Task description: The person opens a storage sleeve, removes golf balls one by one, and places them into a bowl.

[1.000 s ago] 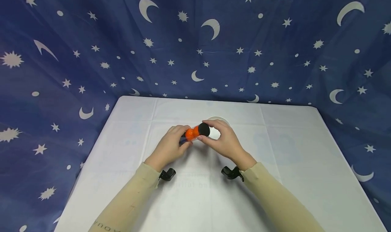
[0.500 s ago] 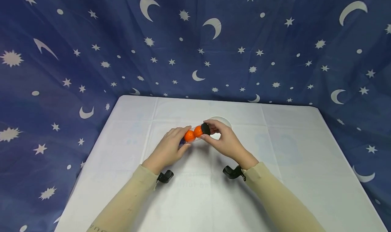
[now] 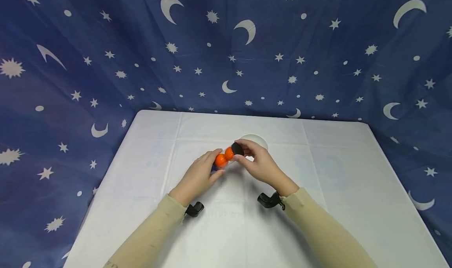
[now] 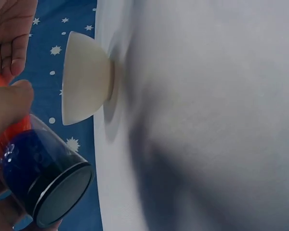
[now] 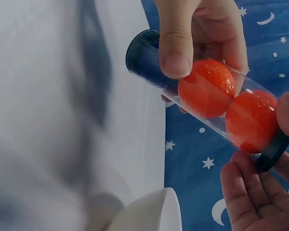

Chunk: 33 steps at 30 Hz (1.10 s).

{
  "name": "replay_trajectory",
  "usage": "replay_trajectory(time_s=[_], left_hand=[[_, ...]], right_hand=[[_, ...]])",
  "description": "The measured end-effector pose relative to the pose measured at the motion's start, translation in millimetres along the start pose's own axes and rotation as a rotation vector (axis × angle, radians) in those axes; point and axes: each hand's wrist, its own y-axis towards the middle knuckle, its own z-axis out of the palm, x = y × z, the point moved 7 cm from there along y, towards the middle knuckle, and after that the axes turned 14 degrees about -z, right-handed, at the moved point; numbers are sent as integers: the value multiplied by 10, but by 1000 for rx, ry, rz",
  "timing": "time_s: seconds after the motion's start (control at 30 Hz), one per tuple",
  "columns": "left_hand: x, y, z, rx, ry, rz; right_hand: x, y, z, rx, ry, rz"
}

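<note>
A clear plastic tube (image 5: 220,120) holds two orange balls (image 3: 221,161) and one dark blue ball (image 4: 26,161). It is held above the table, tilted, between both hands. My left hand (image 3: 198,177) grips the tube round its blue-ball end, with the thumb along the side. That end has a dark flat base (image 4: 62,195). At the other end my right hand (image 3: 260,166) pinches the black cap (image 3: 237,149) between thumb and fingers. The cap sits at the tube's mouth; whether it is loose I cannot tell.
A white bowl (image 4: 84,79) stands upright on the white-covered table (image 3: 226,236), just beyond my right hand. Behind the table hangs a blue cloth (image 3: 197,32) with moons and stars. A black wrist camera (image 3: 268,200) sits below the right hand.
The tube has turned so its cap shows more from the side and the orange balls are more exposed. The left hand has shifted slightly downward; the right still pinches the cap.
</note>
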Motion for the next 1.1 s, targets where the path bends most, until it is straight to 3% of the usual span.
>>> replay_trajectory(time_s=[0.23, 0.43, 0.6, 0.87, 1.1], left_hand=[[-18, -11, -18, -26, 34, 61], [-50, -16, -123, -59, 81, 146], [-56, -38, -114, -35, 52, 203], [-57, -67, -85, 39, 24, 185], [-31, -80, -53, 98, 16, 142]], right_hand=[[-3, -65, -34, -4, 20, 45], [31, -103, -66, 82, 39, 42], [78, -124, -90, 124, 55, 23], [107, -138, -114, 166, 89, 12], [41, -163, -93, 194, 144, 74]])
